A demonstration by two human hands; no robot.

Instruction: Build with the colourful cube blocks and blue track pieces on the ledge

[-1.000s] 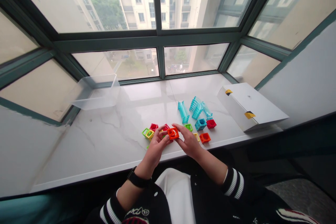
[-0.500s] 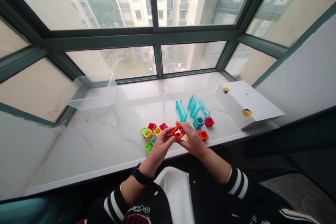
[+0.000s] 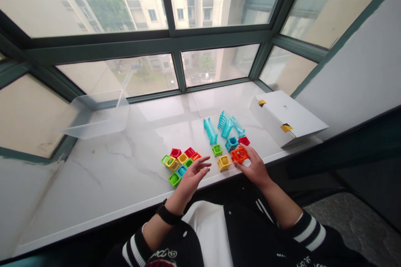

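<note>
My right hand (image 3: 254, 167) has its fingers around an orange hollow block (image 3: 239, 154), low over the front right of the sill. A blue block (image 3: 231, 144) and a red block (image 3: 244, 141) lie just beyond it. To its left are a yellow block (image 3: 224, 162) and a green block (image 3: 217, 150). My left hand (image 3: 196, 175) hovers with fingers apart and nothing in them. It is beside a cluster of coloured hollow blocks, among them a yellow block (image 3: 172, 163), a light green block (image 3: 174, 179) and a red block (image 3: 176, 153).
Clear teal track pieces (image 3: 210, 130) and a curved teal piece (image 3: 225, 124) lie behind the blocks. At the back left stands a clear plastic bin (image 3: 106, 127). A white box (image 3: 290, 112) with yellow-black tabs is on the right. Windows border the marble sill (image 3: 103, 187).
My hands have moved apart. The right hand has carried the orange block right, toward the blue and red blocks. The left hand has let go and opened. The camera view has shifted slightly.
</note>
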